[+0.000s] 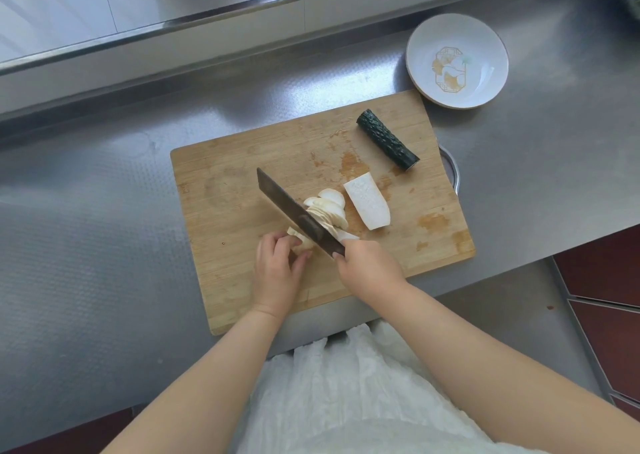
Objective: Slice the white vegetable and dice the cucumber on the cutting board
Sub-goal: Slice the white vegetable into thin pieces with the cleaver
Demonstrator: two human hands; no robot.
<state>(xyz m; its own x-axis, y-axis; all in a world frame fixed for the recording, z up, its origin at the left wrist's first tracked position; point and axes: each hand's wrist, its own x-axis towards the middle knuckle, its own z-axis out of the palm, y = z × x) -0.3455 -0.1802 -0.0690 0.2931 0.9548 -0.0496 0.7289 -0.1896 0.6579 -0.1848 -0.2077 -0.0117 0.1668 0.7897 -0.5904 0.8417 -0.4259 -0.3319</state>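
On the wooden cutting board (242, 190) my right hand (367, 266) grips the handle of a dark cleaver (291, 208), whose blade stands in a white vegetable piece. My left hand (277, 266) holds the uncut end of that piece (302, 242) with curled fingers, just left of the blade. Several thin white slices (329, 208) lean in a fan on the blade's right side. An uncut white half (367, 205) lies flat side up further right. A dark green cucumber piece (387, 138) lies whole near the board's far right corner.
A white plate (457, 60) with a gold pattern stands on the steel counter (86, 246) beyond the board's right corner. A raised steel ledge (207, 21) runs along the back. The counter's front edge is close to my body; red floor shows at right.
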